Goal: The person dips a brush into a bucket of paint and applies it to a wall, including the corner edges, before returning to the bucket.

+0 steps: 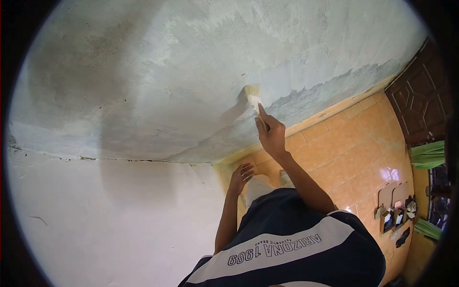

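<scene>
The right hand [272, 135] has its fingers clamped on the handle of a brush with pale yellow bristles and a white-coated neck [254, 100]. The brush is at the patchy grey plastered wall [191, 67]; its long axis runs near to far, bristle end pointing far and slightly left. The left hand [241, 178], fingers loosely bent and slightly apart, is beside the pale-trousered knee [258, 185].

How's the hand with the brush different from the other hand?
The right hand grips the brush, while the left hand holds nothing that shows. One right-hand finger stretches along the brush; the left hand's fingers bend loosely. The right hand is higher in the picture than the left. Both are bare.
</scene>
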`<move>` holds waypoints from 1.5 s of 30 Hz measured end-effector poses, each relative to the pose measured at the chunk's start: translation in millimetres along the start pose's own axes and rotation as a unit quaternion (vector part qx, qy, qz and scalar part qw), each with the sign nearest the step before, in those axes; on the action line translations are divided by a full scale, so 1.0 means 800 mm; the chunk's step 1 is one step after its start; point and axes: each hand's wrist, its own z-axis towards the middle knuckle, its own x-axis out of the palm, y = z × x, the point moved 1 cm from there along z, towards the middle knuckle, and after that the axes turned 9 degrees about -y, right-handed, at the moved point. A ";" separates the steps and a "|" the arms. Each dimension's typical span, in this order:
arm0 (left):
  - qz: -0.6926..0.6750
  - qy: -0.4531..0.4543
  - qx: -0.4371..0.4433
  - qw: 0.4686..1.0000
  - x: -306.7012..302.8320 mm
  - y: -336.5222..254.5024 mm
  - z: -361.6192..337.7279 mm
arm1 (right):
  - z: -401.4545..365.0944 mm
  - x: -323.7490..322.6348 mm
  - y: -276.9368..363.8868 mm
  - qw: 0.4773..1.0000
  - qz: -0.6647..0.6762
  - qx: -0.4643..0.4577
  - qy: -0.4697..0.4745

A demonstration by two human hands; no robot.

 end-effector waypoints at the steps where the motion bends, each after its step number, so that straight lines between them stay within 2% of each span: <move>1: 0.007 0.001 0.002 1.000 0.000 0.000 0.001 | -0.002 -0.001 -0.006 1.000 -0.005 -0.004 0.028; 3: 0.004 0.009 0.008 1.000 0.001 0.000 0.000 | -0.007 -0.005 -0.023 0.998 -0.010 -0.007 0.058; 5: 0.000 0.016 0.013 1.000 0.001 0.001 -0.002 | -0.015 -0.014 -0.042 0.992 -0.010 0.093 0.090; 6: 0.004 0.013 0.014 1.000 0.001 0.001 -0.002 | -0.016 -0.018 -0.042 0.992 -0.010 0.092 0.090; 8: 0.008 0.011 0.016 1.000 0.001 -0.001 0.000 | -0.019 -0.024 -0.042 0.977 -0.001 0.201 0.075; 15: 0.014 -0.002 0.007 1.000 0.002 -0.003 -0.005 | 0.024 -0.010 0.044 0.967 0.110 0.213 0.084; 17: 0.011 -0.012 0.007 1.000 0.001 -0.005 -0.007 | 0.022 -0.008 0.057 0.988 0.095 0.113 0.042; 20: 0.004 -0.007 0.022 1.000 -0.009 0.000 -0.010 | 0.022 -0.008 0.054 0.992 0.058 0.104 0.030; 23: -0.028 0.013 0.021 0.999 -0.020 0.008 -0.010 | 0.013 0.003 -0.013 0.988 0.000 0.151 0.041; 24: -0.026 0.002 0.015 1.000 -0.023 0.011 -0.010 | 0.006 0.006 -0.041 0.990 -0.037 0.132 0.039; 26: -0.024 -0.012 0.009 1.000 -0.026 0.012 -0.012 | -0.005 0.002 -0.054 0.986 -0.019 0.160 0.039; 30: -0.019 -0.023 -0.002 1.000 -0.031 0.011 -0.017 | -0.015 -0.010 -0.050 0.967 -0.013 0.249 0.050; 34: -0.016 -0.023 -0.008 1.000 -0.031 0.011 -0.016 | 0.010 -0.010 0.001 0.973 0.036 0.225 0.047; 36: -0.016 -0.014 0.000 1.000 -0.027 0.010 -0.016 | 0.025 -0.012 0.038 0.957 0.086 0.266 0.082; 37: -0.017 -0.007 0.011 1.000 -0.026 0.008 -0.016 | 0.022 -0.010 0.038 0.957 0.086 0.266 0.081; 39: -0.020 -0.005 0.014 1.000 -0.022 0.005 -0.015 | 0.014 -0.005 0.034 0.971 0.126 0.197 0.048; 42: -0.028 -0.010 0.014 0.999 -0.021 0.004 -0.015 | 0.009 -0.003 0.025 0.982 0.106 0.152 0.035; 45: -0.031 -0.016 0.010 0.999 -0.022 0.008 -0.018 | 0.012 0.007 -0.011 0.976 0.075 0.198 0.055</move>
